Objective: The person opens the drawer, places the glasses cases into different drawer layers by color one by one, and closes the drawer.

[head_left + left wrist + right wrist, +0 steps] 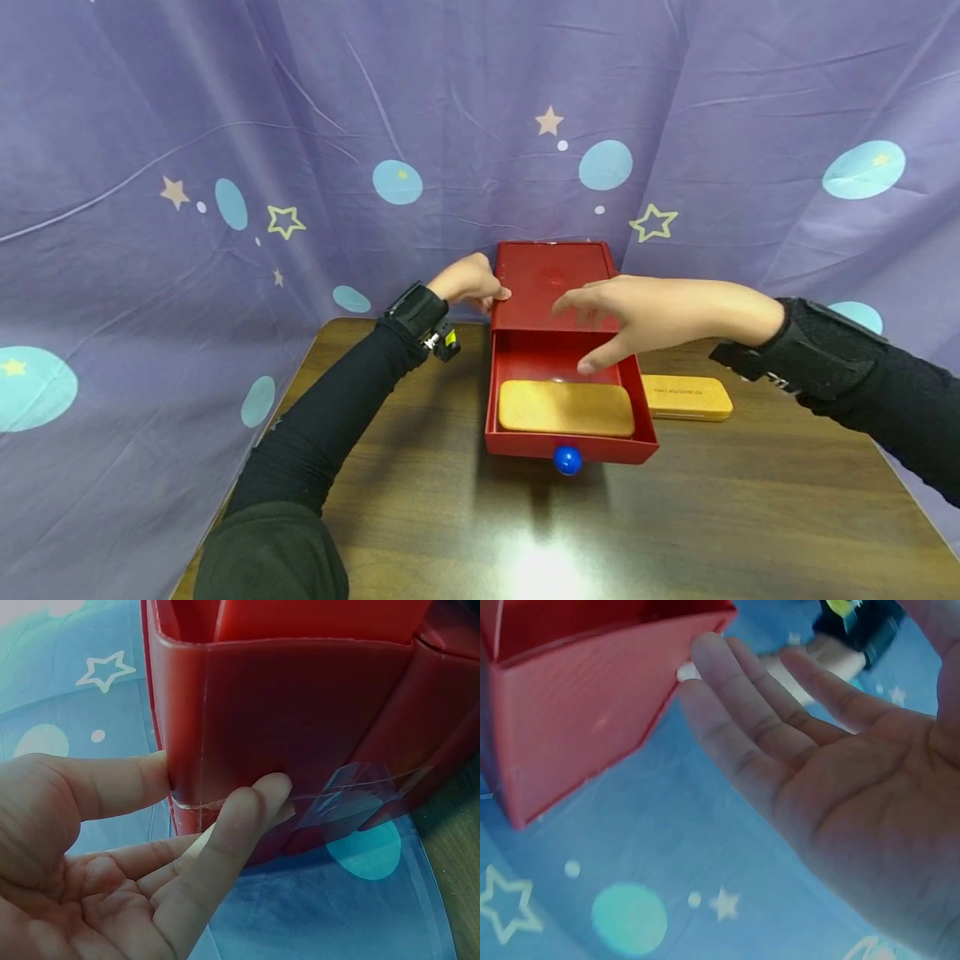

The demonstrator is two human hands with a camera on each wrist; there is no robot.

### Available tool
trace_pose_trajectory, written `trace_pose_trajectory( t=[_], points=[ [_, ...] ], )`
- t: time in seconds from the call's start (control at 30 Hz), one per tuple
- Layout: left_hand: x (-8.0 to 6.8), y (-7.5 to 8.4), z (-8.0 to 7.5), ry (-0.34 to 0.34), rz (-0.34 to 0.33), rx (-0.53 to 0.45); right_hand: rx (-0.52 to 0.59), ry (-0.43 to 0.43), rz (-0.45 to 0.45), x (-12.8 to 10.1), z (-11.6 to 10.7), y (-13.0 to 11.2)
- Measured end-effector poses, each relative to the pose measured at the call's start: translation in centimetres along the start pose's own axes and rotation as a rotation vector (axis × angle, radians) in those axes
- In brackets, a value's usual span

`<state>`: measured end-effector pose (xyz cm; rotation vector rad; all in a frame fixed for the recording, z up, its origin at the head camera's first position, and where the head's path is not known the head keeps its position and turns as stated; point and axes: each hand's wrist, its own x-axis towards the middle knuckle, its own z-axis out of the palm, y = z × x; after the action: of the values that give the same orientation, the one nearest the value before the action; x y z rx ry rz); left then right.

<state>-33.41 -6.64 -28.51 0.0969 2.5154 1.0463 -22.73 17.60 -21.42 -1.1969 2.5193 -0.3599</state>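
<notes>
A red box point(555, 283) stands at the back of the table with its drawer point(498, 417) pulled out toward me. In the drawer lies a yellow rounded case point(566, 408); a blue ball knob point(567, 460) sticks out from its front. My left hand point(471, 282) holds the box at its left side, thumb at the top edge and fingers against the side wall point(292, 712). Over the box and the drawer's back part hovers my right hand point(637, 312), fingers loosely spread, nothing in them. It covers part of the box's right edge.
A second yellow case point(686, 397) lies on the wooden table point(420, 500), just right of the drawer. Behind the box hangs a purple curtain point(465, 100) with stars and dots. Clear tape point(345, 795) runs across the box's side.
</notes>
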Motion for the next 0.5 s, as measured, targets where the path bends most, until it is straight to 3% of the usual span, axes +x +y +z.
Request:
trace_pose_trajectory(
  t=[0.5],
  points=[
    [0.2,0.0,0.1,0.0,0.002,-0.022,-0.052,0.261,0.153,-4.7,-1.1,6.7]
  ],
)
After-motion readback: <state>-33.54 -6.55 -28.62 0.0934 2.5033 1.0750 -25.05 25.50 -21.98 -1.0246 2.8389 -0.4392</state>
